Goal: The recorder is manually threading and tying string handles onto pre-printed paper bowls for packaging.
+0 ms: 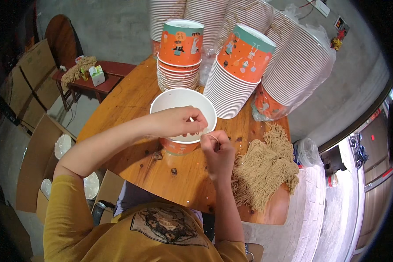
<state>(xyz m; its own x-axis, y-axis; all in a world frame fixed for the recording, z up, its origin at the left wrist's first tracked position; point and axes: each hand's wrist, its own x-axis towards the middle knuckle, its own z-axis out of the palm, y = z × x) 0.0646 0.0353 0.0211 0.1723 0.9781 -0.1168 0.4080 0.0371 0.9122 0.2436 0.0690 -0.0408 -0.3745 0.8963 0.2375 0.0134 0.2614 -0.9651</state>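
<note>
A white-lined paper bucket (161,103) with an orange outside stands open-topped on the wooden table in front of me. Over its near rim, my left hand (179,121) is closed in a pinch, fingers curled down. A small pale bit shows at those fingers, too little to name. Just right of the rim, my right hand (219,150) is closed too, pinching a thin pale cord that loops at its fingertips. Beside that hand lies a heap of tan cords (266,168).
Behind the bucket stand a short stack of orange buckets (179,72) and a taller stack (233,89). Plastic-wrapped bucket stacks (297,56) rise along the wall. Open cardboard boxes (37,161) sit left; a low red bench (105,83) holds more cords and a tissue box.
</note>
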